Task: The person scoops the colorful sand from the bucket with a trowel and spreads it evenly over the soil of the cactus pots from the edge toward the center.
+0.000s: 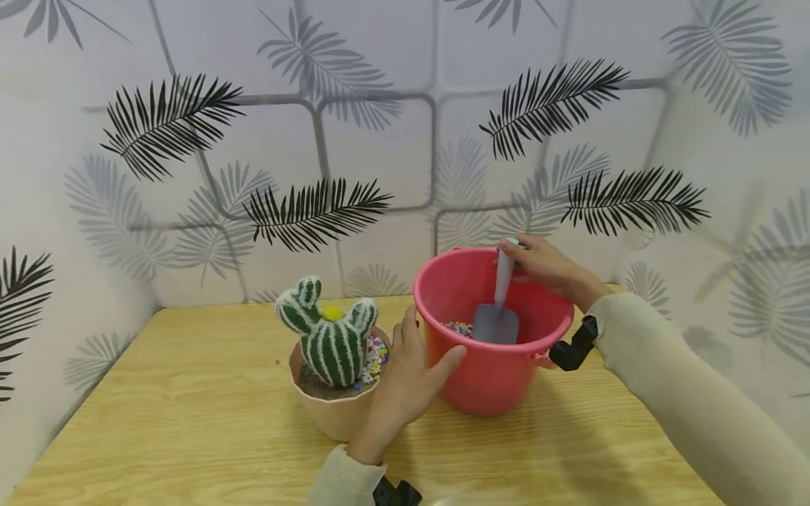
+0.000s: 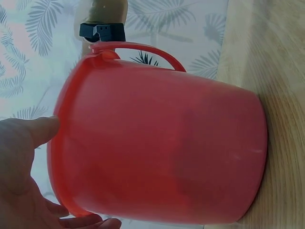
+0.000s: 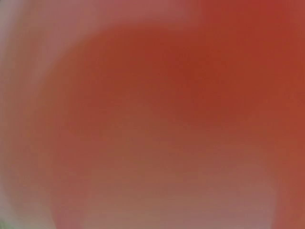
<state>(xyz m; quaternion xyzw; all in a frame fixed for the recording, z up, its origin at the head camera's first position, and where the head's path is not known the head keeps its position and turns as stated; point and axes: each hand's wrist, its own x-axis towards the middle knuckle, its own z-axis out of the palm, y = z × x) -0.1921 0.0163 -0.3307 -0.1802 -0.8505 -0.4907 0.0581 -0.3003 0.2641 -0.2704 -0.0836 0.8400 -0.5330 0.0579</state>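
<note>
My right hand [image 1: 544, 266] grips the grey handle of a small hand trowel [image 1: 497, 323], holding it upright with the blade down inside a pink-red bucket [image 1: 490, 379]. Small multicoloured pebbles [image 1: 457, 328] show at the bottom of the bucket, beside the blade. With fingers spread, my left hand [image 1: 411, 376] rests against the bucket's near left side. Its thumb [image 2: 45, 129] lies at the rim in the left wrist view. Just left of that hand stands a knitted green cactus [image 1: 333, 351] in a pale peach pot [image 1: 335, 414], with brown soil and coloured pebbles around its base.
Everything stands on a light wooden table [image 1: 190, 407]. A leaf-patterned wall covering [image 1: 380, 154] rises behind the table's back edge. The bucket's handle [image 2: 143, 47] hangs down along its outer side. Red blur fills the right wrist view.
</note>
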